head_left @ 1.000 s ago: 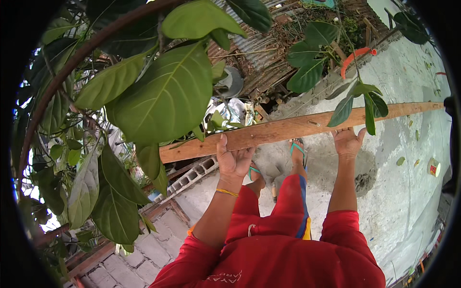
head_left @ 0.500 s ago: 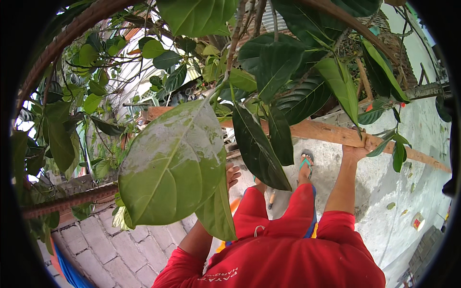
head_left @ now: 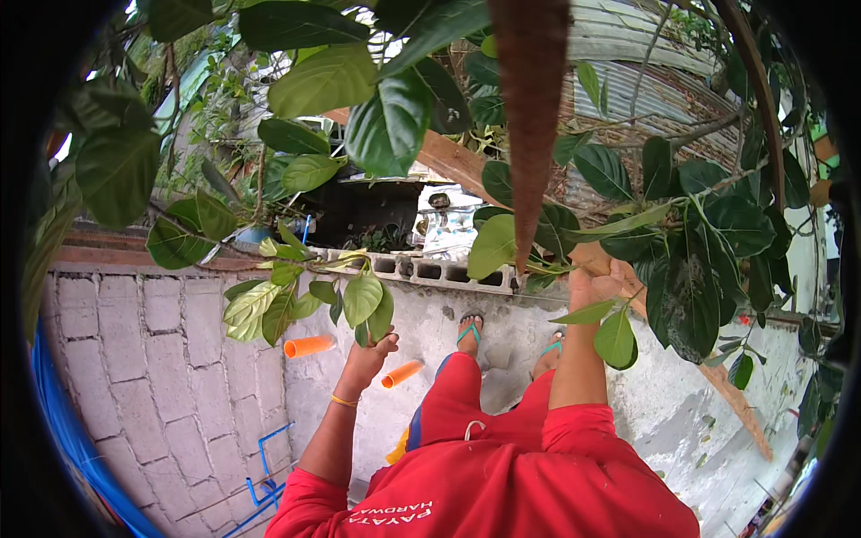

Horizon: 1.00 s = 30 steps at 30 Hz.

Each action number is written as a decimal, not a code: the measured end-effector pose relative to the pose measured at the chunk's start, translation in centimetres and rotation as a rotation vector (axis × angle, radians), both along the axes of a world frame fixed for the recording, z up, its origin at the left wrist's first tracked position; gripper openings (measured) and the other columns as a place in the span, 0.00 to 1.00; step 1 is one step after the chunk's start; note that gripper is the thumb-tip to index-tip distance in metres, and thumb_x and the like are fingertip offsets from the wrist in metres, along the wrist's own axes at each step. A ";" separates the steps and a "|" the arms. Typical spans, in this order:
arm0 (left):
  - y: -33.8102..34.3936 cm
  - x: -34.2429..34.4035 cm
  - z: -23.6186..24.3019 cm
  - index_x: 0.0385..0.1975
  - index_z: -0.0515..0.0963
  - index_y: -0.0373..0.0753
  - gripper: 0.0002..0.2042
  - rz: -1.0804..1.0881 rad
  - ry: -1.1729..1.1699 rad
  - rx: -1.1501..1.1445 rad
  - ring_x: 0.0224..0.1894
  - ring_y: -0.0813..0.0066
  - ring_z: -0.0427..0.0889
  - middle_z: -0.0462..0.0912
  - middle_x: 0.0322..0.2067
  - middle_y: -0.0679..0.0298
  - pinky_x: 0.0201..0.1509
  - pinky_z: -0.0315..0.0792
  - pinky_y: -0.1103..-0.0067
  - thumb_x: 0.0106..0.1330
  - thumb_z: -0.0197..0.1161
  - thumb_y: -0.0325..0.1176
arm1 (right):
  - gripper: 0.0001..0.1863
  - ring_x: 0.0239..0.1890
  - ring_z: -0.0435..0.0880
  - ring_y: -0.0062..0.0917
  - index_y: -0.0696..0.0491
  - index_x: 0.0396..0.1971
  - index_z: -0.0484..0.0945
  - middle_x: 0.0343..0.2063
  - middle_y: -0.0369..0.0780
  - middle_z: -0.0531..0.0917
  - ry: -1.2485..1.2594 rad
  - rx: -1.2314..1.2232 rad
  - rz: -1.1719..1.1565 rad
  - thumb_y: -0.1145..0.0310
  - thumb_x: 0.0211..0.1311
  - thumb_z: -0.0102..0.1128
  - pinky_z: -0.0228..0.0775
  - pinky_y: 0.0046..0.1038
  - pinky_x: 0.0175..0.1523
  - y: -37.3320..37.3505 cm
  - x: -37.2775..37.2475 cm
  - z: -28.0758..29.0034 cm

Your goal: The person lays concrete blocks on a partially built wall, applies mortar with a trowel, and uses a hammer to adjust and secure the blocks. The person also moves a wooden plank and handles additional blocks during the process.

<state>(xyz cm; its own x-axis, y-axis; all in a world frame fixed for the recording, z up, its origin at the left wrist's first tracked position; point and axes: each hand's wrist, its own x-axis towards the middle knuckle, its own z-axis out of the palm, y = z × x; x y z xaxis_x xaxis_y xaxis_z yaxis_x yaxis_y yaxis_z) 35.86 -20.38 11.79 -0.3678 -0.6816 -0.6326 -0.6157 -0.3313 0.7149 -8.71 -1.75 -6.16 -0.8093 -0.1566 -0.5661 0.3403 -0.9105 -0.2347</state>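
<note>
My right hand (head_left: 594, 285) is closed round a long wooden plank (head_left: 457, 164), which slants from the upper left, behind leaves, to the lower right. Foliage hides parts of the plank near the grip. On the left, my left hand (head_left: 369, 360) is raised beside a leafy sprig (head_left: 362, 298), its fingers loosely bent and apart. Nothing shows in that hand, though leaves overlap its fingertips and I cannot tell whether they touch.
A rusty brown bar (head_left: 529, 117) hangs close in front, amid branches. Two orange pipe ends (head_left: 307, 346) stand out near my left arm. Hollow blocks (head_left: 459, 274) line the edge ahead, a block wall (head_left: 161, 359) and blue pipes (head_left: 269, 489) lie left, corrugated sheets (head_left: 619, 99) beyond.
My view has shifted, and the large leaf no longer covers the middle. The plank now slants more steeply, still in my right hand. My left hand now shows clear of the big leaf.
</note>
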 end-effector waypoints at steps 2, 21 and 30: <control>0.0 3.4 -0.2 0.56 0.78 0.30 0.19 0.048 0.012 0.017 0.41 0.73 0.85 0.86 0.44 0.61 0.45 0.76 0.76 0.72 0.66 0.36 | 0.24 0.62 0.78 0.45 0.58 0.58 0.78 0.60 0.46 0.81 -0.014 -0.016 0.142 0.59 0.68 0.57 0.66 0.53 0.72 -0.6 0.5 0.5; -14.1 43.2 -9.2 0.54 0.79 0.26 0.18 0.348 -0.189 -0.125 0.38 0.74 0.84 0.87 0.40 0.56 0.46 0.79 0.77 0.71 0.65 0.32 | 0.28 0.61 0.77 0.47 0.54 0.61 0.72 0.60 0.48 0.77 -0.123 0.549 0.288 0.56 0.64 0.49 0.66 0.59 0.69 -0.7 8.4 -5.9; -20.3 33.5 -6.3 0.57 0.77 0.31 0.17 -0.109 -0.023 -0.266 0.48 0.64 0.89 0.87 0.48 0.49 0.53 0.80 0.73 0.71 0.65 0.30 | 0.24 0.60 0.76 0.41 0.51 0.56 0.74 0.57 0.43 0.78 -0.077 0.428 0.177 0.54 0.64 0.52 0.66 0.55 0.69 -1.5 9.3 -4.9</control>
<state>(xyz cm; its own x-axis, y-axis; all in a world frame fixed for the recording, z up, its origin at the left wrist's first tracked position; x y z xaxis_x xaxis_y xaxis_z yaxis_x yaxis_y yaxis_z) 69.34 -40.73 5.46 -0.4355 -0.7820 -0.4459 -0.6544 -0.0651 0.7533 0.60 -3.21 -11.04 -0.7444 -0.0277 -0.6671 0.5128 -0.6635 -0.5447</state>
